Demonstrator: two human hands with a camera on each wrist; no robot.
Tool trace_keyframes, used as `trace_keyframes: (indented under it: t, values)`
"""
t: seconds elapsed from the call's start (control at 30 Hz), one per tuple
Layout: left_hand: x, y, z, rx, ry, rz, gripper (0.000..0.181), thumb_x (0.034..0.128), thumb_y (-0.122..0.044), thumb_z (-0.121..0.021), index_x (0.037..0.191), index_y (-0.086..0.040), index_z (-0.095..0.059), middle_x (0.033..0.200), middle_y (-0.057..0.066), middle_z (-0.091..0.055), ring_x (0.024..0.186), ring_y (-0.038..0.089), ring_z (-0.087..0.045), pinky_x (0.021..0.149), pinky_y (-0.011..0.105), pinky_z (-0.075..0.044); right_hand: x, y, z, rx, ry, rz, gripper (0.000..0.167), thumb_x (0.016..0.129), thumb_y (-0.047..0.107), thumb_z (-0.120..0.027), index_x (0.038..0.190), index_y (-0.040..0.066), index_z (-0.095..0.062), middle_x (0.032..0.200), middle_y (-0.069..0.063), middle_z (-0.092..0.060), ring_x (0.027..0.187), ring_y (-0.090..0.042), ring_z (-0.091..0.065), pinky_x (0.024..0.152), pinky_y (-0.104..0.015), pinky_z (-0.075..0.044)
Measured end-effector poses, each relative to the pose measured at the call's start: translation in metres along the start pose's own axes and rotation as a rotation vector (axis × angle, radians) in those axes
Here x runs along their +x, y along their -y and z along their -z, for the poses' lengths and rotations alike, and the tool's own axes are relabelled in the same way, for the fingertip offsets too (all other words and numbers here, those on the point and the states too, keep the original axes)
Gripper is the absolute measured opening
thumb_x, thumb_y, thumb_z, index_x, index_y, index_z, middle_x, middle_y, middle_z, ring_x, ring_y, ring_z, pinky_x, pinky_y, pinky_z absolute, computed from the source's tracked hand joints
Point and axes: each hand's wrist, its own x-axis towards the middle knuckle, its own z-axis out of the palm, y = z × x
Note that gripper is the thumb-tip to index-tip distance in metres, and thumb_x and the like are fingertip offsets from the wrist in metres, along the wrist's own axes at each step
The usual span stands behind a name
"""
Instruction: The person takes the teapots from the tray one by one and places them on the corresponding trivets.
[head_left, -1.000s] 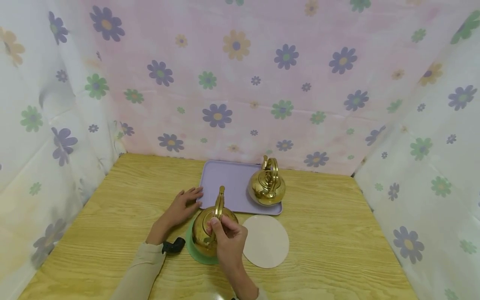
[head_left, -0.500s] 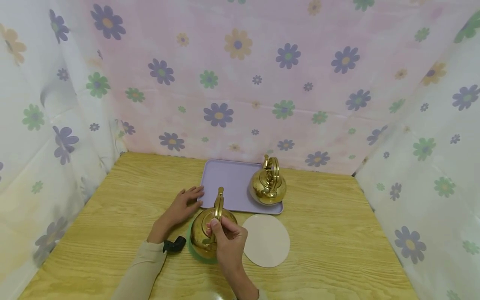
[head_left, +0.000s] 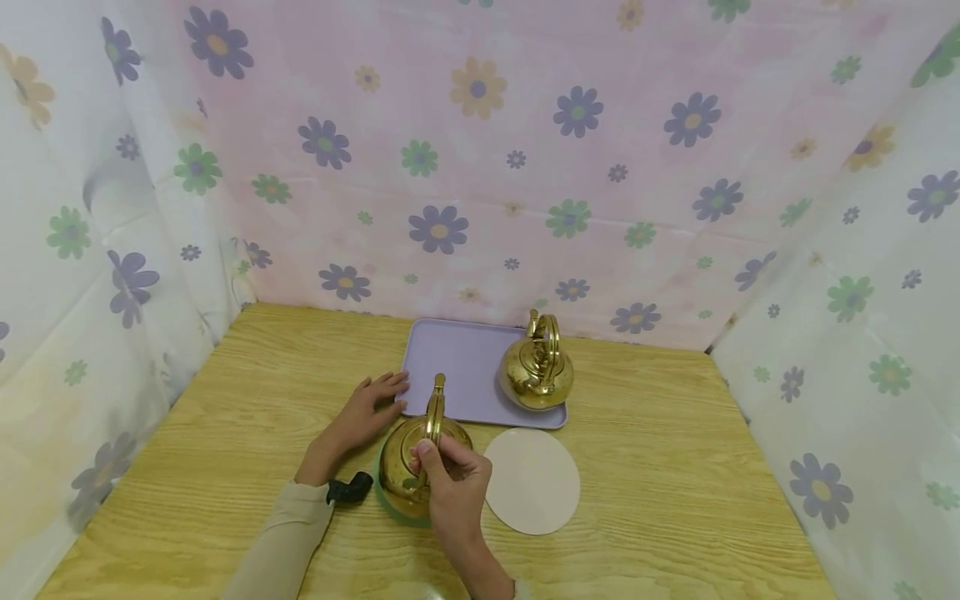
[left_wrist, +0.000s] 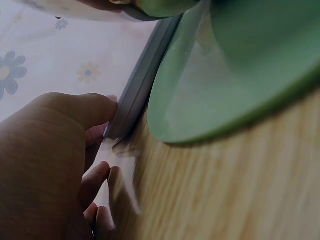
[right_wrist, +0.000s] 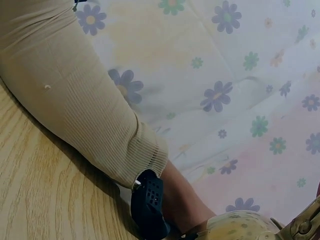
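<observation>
- L sleeve (head_left: pixel 279 542): long, lt. tan, w/ thin ribs near the wrist & soft folds higher up.
- Tiny white speck (right_wrist: pixel 47 87) on it.
- Blk cam (head_left: pixel 350 488) on L wrist: chunky, w/ sm. dots on 1 side.
- R sleeve (head_left: pixel 522 591): pale tan, just the edge shows.
- L hand (head_left: pixel 369 412) & R hand (head_left: pixel 457 493): bare.

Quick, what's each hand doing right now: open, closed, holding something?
Left hand: open, touching the edge of the purple tray.
Right hand: closed, holding the handle of the nearer gold kettle.
</observation>
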Motion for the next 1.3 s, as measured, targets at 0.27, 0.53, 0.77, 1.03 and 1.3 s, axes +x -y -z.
trace_keyframes:
  t: [0.27,0.53,0.77,1.03,1.3]
  values:
    - [-0.001,0.0,0.0,-0.007,0.007,0.005,0.042,0.0989,-0.012,-0.066,0.136,0.007,-0.06,0.151,0.023,-0.05,0.144,0.049,-0.037,0.118,0.071,-0.012,-0.002,-0.003,-0.001,-0.005,0.012,0.01,0.026,0.097,-0.003,-0.063,0.094,-0.029,-0.062,0.081,0.003,-0.071,0.071,-0.004,-0.068,0.066,-0.018,-0.058]
    - [-0.002,-0.002,0.0,-0.003,0.003,0.006,0.042,0.0988,-0.011,-0.065,0.136,0.008,-0.06,0.151,0.022,-0.05,0.144,0.049,-0.037,0.119,0.07,-0.012,-0.007,-0.003,-0.003,-0.063,0.042,0.057,0.018,0.096,-0.008,-0.06,0.09,-0.024,-0.064,0.081,0.001,-0.071,0.072,-0.002,-0.067,0.065,-0.02,-0.059]
    - [-0.001,-0.004,0.001,0.001,0.0,0.01,0.042,0.0985,-0.01,-0.065,0.135,0.009,-0.059,0.151,0.023,-0.05,0.144,0.05,-0.037,0.119,0.07,-0.012,-0.007,-0.002,-0.003,-0.087,0.021,0.007,0.017,0.097,-0.004,-0.063,0.091,-0.019,-0.069,0.081,-0.002,-0.072,0.071,-0.003,-0.068,0.066,-0.022,-0.06]
    - [0.001,-0.004,0.002,0.01,-0.019,-0.028,0.039,0.0985,-0.009,-0.065,0.132,0.01,-0.062,0.149,0.025,-0.051,0.141,0.053,-0.038,0.116,0.073,-0.014,-0.004,0.005,-0.004,-0.109,-0.028,-0.127,0.019,0.097,0.0,-0.065,0.092,-0.018,-0.07,0.079,-0.01,-0.072,0.069,-0.008,-0.067,0.068,-0.023,-0.059]
    - [-0.001,-0.003,0.001,0.012,-0.003,0.0,0.041,0.0983,-0.01,-0.065,0.134,0.009,-0.061,0.15,0.024,-0.05,0.143,0.051,-0.037,0.118,0.071,-0.013,-0.004,0.007,-0.002,-0.033,-0.001,-0.157,0.035,0.099,0.006,-0.065,0.1,-0.028,-0.061,0.08,-0.001,-0.072,0.071,-0.007,-0.069,0.069,-0.023,-0.06]
